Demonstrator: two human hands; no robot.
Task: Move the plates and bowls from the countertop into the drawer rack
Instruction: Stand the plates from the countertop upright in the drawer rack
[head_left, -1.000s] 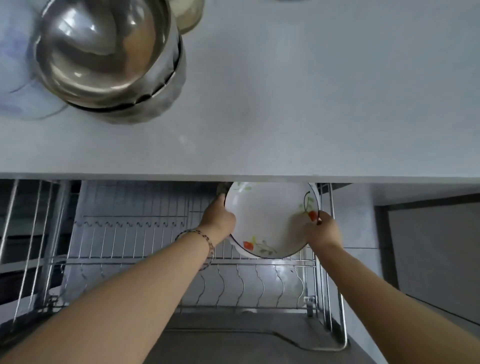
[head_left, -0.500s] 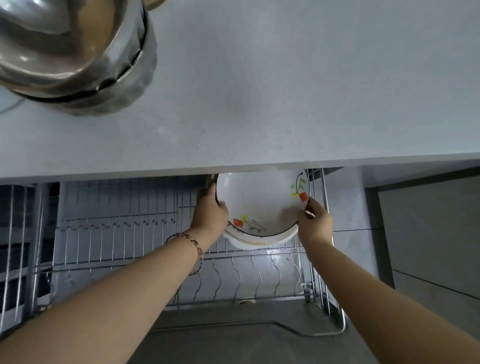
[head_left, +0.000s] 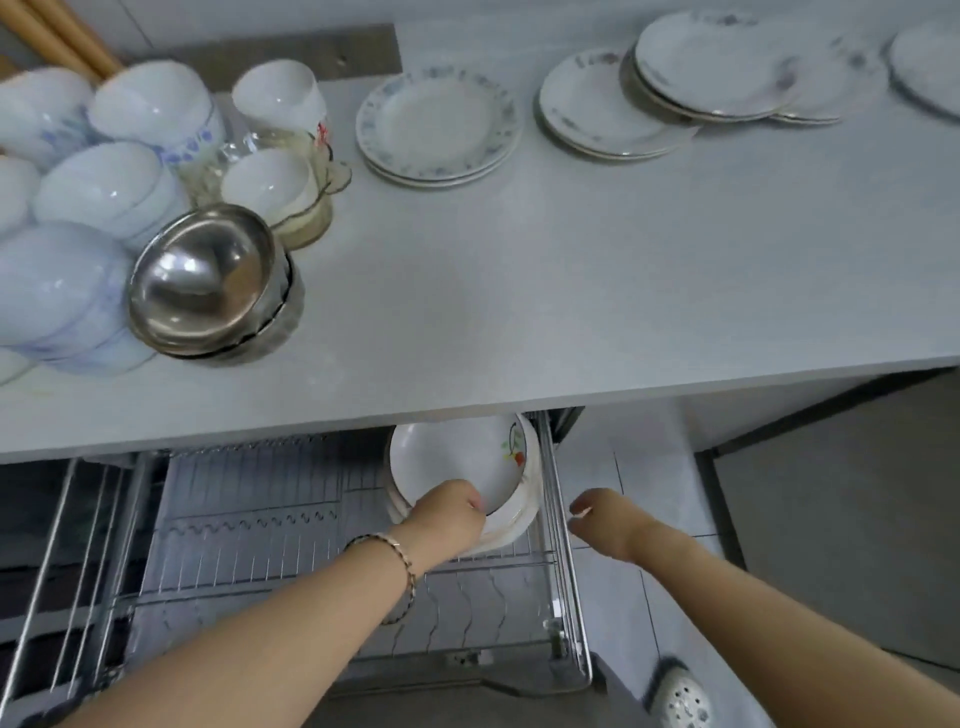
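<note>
almost upright plate (head_left: 451, 458), face outward

Overhanging countertop (head_left: 571, 312) blocks rack (head_left: 557, 519) rear; left slots (head_left: 249, 525) free.

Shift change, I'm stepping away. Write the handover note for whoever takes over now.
Left hand grips the lower rim of the flowered plate, which stands in the drawer rack at its right end against other plates.
Right hand holds nothing, beside the right rail.
Done: a few plates racked.
Left: plate stacks, white bowls and steel bowls on the countertop.
</note>
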